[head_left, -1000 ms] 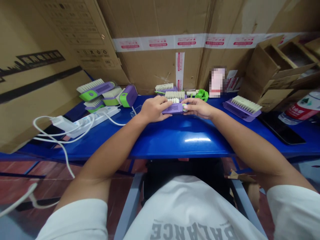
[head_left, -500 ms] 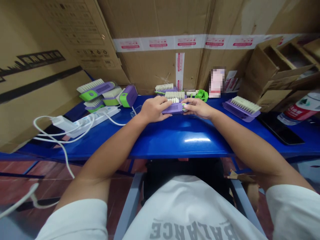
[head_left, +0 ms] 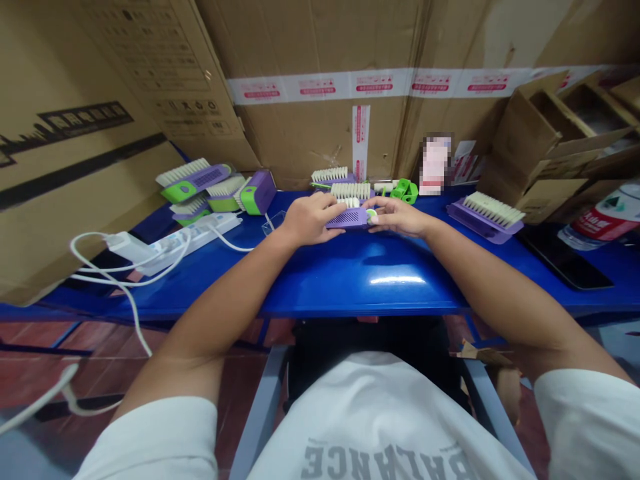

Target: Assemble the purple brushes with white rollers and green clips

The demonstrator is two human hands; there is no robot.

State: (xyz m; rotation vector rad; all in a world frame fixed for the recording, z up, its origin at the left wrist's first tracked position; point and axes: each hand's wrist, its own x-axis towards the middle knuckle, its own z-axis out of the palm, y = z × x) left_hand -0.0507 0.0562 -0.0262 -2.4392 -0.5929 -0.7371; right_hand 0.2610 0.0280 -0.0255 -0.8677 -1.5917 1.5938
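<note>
My left hand (head_left: 310,219) and my right hand (head_left: 400,217) both grip a purple slotted brush body (head_left: 347,217) low over the blue table (head_left: 350,280). At its right end, a small round white and green piece (head_left: 371,215) touches my right fingers. Just behind the body lies a brush with cream bristles (head_left: 350,191), partly hidden by the hands. Another purple brush (head_left: 330,175) stands further back. A green plastic part (head_left: 406,191) lies to the right of it. On the right, a purple brush with cream bristles (head_left: 493,212) rests apart from my hands.
Several purple and green brushes (head_left: 193,183) are heaped at the left, beside a white power strip (head_left: 195,239) with white cables. A black phone (head_left: 565,263) lies at the right, near a water bottle (head_left: 595,230). Cardboard boxes (head_left: 540,147) wall the table's back.
My hands and the purple body stay almost in place. My right fingers sit slightly further right, showing more of the round piece, and the view has shifted a little.
</note>
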